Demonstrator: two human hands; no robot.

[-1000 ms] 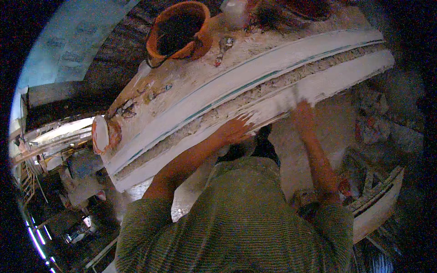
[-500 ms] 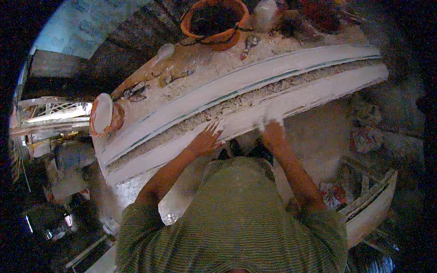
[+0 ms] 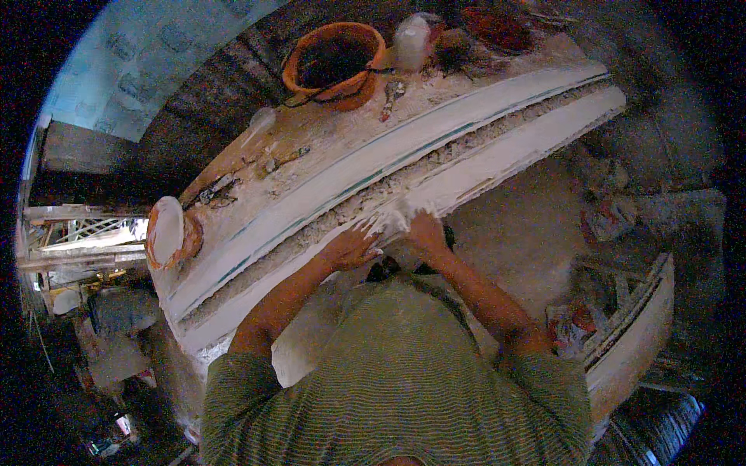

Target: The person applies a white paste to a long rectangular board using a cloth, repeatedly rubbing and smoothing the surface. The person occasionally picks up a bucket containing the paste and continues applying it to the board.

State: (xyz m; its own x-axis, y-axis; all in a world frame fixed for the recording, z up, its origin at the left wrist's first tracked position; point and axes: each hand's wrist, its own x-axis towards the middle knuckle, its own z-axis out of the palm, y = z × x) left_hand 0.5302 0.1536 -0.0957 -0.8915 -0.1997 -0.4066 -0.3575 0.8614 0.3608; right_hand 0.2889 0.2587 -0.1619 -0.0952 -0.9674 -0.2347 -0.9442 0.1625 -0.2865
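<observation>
A long, slightly curved white plaster-like piece [image 3: 466,175] lies slantwise across the work table, with a rough, crumbly channel between its two smooth strips and a thin green line along the far one. My left hand [image 3: 353,247] rests on the near strip, its fingers spread and coated in wet white paste. Just to its right, my right hand [image 3: 426,231] is at the near edge of the same strip, also smeared white. Paste and blur hide the right fingertips, so whether they grip anything is unclear. White paste [image 3: 395,219] lies between the two hands.
On the dusty table [image 3: 311,175] stand an orange tub [image 3: 353,93] with dark contents and, at the left end, an orange-rimmed bowl [image 3: 167,233] of white stuff. Brushes or tools [image 3: 214,190] lie near it. Another curved piece [image 3: 637,342] stands at lower right.
My right hand has moved left along the near strip and is now close to my left hand. The view has shifted, so the table sits a little differently in the picture.
</observation>
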